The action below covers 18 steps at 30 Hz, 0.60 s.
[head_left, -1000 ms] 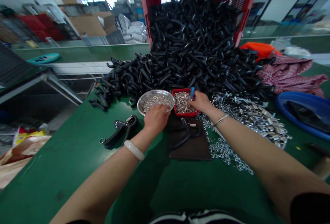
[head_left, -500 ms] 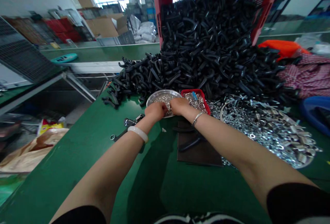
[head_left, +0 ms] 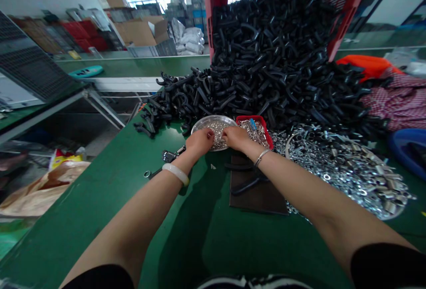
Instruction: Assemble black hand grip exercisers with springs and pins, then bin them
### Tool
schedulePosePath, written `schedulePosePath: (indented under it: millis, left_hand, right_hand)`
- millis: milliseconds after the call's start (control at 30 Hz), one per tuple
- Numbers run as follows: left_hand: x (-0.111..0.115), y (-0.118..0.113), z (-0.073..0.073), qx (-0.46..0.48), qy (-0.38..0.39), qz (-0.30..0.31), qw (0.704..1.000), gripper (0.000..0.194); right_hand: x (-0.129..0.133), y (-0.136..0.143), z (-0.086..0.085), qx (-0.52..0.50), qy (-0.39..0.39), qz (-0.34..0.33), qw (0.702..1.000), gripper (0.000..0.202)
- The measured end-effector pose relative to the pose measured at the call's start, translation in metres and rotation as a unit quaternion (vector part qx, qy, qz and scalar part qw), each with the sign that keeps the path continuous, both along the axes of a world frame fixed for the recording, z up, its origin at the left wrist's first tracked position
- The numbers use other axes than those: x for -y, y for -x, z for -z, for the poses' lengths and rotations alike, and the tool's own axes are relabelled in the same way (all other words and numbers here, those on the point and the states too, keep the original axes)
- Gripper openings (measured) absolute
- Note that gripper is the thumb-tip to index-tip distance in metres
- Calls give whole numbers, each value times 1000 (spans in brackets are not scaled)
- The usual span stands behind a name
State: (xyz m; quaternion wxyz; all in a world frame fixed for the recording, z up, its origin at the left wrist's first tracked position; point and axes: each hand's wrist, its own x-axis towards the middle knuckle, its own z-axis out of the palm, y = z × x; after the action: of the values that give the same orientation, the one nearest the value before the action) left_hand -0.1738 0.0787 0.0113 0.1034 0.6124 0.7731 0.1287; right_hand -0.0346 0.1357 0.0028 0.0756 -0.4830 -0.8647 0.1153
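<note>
Both hands are over a round shallow dish (head_left: 196, 126) filled with small shiny metal parts (head_left: 218, 130). At its left side my left hand (head_left: 200, 142) has its fingers curled closed; whatever they pinch is too small to name. My right hand (head_left: 235, 137) reaches in from the right, fingertips pinched together at the parts, their contents hidden. Right behind that hand stands a red tray (head_left: 269, 140) of silvery pins with a blue piece on top. Two black curved handles (head_left: 244, 185) lie on a dark brown board (head_left: 259, 202) beneath my right forearm.
A huge heap of black plastic handles (head_left: 266, 72) spills from a tipped red crate (head_left: 353, 9). Loose metal fittings (head_left: 346, 173) cover the right side, near a blue basin (head_left: 408, 147). A black tool (head_left: 169, 156) and a ring-ended piece (head_left: 147, 174) lie left on the green table (head_left: 109, 200).
My hands have drawn slightly apart over the dish, uncovering more of the small parts. The whole view has shifted a little.
</note>
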Motion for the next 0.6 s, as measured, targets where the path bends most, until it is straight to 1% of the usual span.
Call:
schedulePosePath:
  millis: [133, 233, 300, 400, 467, 533, 600]
  left_hand:
    - [7, -11, 1, 22, -34, 28, 999, 22]
    - [14, -21, 4, 58, -50, 74, 994, 19]
    - [20, -28, 7, 96, -56, 110, 988, 17]
    - [32, -44, 9, 138, -52, 177, 973, 15]
    - [39, -57, 10, 138, -39, 225, 964, 14]
    - [43, -71, 11, 119, -32, 259, 958, 14]
    - [45, -83, 14, 93, -41, 273, 957, 14]
  right_hand:
    - [-3, -8, 4, -102, -2, -8, 995, 14]
    - [-4, -16, 3, -174, 14, -18, 984, 13]
    - [-1, -28, 1, -210, 22, -12, 977, 15]
    - [11, -61, -1, -295, 37, 7, 955, 19]
    - [23, -89, 0, -343, 48, 35, 938, 20]
    - [38, -116, 3, -346, 54, 72, 934, 21]
    - [53, -137, 8, -324, 60, 99, 939, 22]
